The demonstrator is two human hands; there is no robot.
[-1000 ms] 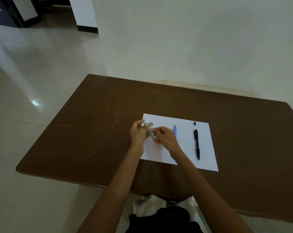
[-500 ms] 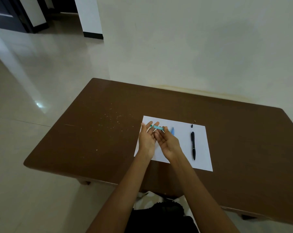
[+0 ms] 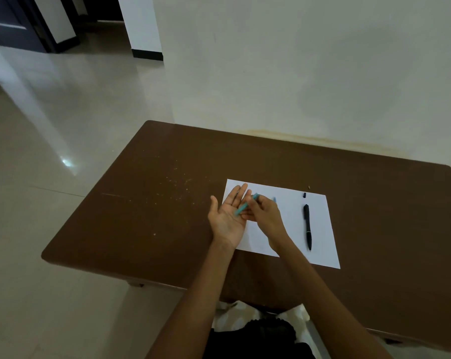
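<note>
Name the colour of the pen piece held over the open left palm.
Teal pen piece; clearest in the head view.

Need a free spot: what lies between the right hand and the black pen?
Head view: bare white paper between the right hand and the black pen; a small blue piece lies beside the knuckles.

**Views:** one.
**Mount:** on my head, wide-angle.
**Facing:** forward and down toward 12 o'clock, across my lap onto the table.
**Nearness:** close. My forearms enter at 6 o'clock. My left hand and right hand meet at mid-frame over the paper, with the teal pen between them.
**Coverage:** the table fills the lower half, its right end cut off at 3 o'clock. The wall is at 12, and the floor runs from 7 round to 11 o'clock. The black pen lies at 3 o'clock of my hands.
</note>
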